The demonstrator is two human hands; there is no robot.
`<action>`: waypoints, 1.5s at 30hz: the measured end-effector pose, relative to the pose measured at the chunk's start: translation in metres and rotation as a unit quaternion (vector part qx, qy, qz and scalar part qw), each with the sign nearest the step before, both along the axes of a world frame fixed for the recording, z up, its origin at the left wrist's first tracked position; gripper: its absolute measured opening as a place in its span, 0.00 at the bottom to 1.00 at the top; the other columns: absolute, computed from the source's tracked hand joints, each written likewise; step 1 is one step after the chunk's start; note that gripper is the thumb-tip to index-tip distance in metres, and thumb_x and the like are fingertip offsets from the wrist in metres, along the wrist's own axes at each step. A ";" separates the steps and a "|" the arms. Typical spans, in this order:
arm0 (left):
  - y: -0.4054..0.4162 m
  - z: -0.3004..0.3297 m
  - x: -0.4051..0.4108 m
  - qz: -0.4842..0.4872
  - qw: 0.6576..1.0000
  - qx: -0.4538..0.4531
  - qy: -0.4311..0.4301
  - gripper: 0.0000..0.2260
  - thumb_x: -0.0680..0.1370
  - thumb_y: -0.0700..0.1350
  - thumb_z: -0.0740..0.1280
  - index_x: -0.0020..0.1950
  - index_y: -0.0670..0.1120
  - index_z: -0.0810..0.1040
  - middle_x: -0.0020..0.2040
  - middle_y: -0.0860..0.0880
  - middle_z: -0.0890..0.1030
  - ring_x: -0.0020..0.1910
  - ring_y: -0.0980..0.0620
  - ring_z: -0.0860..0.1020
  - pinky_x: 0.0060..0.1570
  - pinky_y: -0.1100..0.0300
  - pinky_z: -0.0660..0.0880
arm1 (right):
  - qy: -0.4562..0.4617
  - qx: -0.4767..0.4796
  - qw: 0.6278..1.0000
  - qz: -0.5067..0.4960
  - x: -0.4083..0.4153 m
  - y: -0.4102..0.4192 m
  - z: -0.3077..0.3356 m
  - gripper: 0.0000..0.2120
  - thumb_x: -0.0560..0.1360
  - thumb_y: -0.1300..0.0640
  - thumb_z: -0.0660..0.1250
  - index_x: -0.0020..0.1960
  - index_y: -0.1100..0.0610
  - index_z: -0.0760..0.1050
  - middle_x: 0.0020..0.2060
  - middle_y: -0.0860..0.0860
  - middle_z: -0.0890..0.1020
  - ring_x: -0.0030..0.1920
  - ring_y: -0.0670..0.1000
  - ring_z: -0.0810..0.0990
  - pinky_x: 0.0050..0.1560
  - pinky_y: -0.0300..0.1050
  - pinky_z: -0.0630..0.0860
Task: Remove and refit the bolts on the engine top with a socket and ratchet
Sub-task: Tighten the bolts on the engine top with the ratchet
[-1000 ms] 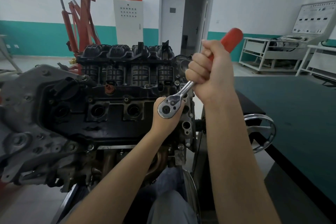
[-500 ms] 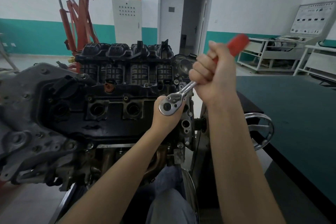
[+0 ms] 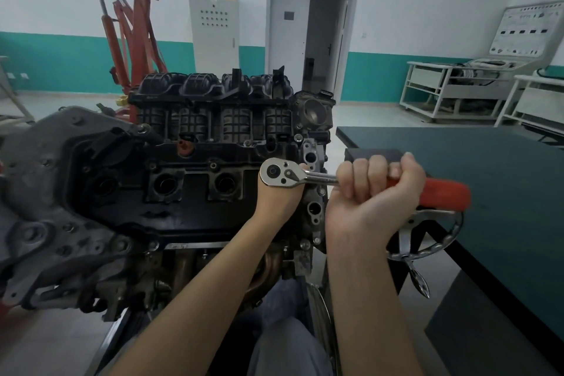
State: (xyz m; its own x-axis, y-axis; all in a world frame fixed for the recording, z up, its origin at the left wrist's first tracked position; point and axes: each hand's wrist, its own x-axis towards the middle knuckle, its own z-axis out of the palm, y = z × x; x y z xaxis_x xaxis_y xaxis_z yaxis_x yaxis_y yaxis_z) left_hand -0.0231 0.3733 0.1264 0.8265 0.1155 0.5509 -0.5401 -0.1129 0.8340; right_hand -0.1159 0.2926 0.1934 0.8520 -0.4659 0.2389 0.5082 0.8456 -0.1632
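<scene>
Head view, right end of engine: I see one camera only, so all lines come from it.
Tool: chrome ratchet wrench with red plastic grip (image 3: 351, 180), head seated over the right end of the black engine top cover (image 3: 189, 192).
Right hand: my right hand (image 3: 375, 189) is fisted around the ratchet handle where the chrome meets the red, knuckles up.
Left hand: left hand (image 3: 279, 198) is cupped under and behind the round ratchet head, steadying it; I can't tell whether the fingers curl round anything, since the head covers them.
Key relation: the handle's long axis runs roughly level, pointing right from the head toward the dark green workbench (image 3: 503, 180); the pivot lies left of my right hand, so I judge any swing arcs about that point.
Nearer hand: left is at the bolt, right is out along the lever.
Hidden: socket and bolt sit under the ratchet head, unseen; loosening or tightening I can't tell.
Clearance: chrome handwheel (image 3: 427, 238) sits just below the red grip.
</scene>
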 end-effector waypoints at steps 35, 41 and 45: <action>0.000 0.001 -0.001 0.011 0.999 -0.037 0.001 0.24 0.75 0.32 0.63 0.24 0.53 0.64 0.20 0.58 0.67 0.23 0.61 0.64 0.25 0.70 0.61 | 0.013 -0.107 0.993 0.053 0.016 -0.003 0.027 0.19 0.79 0.60 0.58 0.30 0.53 0.61 0.19 0.45 0.59 0.18 0.44 0.54 0.17 0.35 0.57; -0.003 0.002 -0.002 0.010 1.000 -0.006 -0.018 0.25 0.75 0.31 0.63 0.24 0.53 0.61 0.19 0.59 0.67 0.22 0.62 0.65 0.26 0.72 0.62 | -0.002 -0.003 1.000 -0.007 -0.001 -0.001 -0.001 0.21 0.80 0.59 0.53 0.28 0.52 0.60 0.18 0.45 0.58 0.17 0.44 0.53 0.18 0.35 0.57; -0.003 0.001 -0.001 -0.007 0.999 -0.025 -0.025 0.27 0.74 0.30 0.62 0.22 0.55 0.63 0.20 0.60 0.66 0.21 0.63 0.64 0.24 0.73 0.60 | -0.009 -0.139 0.987 0.075 0.018 -0.013 0.029 0.20 0.79 0.61 0.55 0.29 0.53 0.60 0.18 0.45 0.59 0.18 0.44 0.54 0.18 0.34 0.56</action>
State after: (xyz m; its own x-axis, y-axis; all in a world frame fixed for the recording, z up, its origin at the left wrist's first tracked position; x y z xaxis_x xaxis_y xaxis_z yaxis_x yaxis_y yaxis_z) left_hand -0.0244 0.3703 0.1279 0.7995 0.1318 0.5860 -0.5830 -0.0645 0.8099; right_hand -0.0975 0.2796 0.2226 0.9007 -0.2483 0.3565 0.3854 0.8353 -0.3920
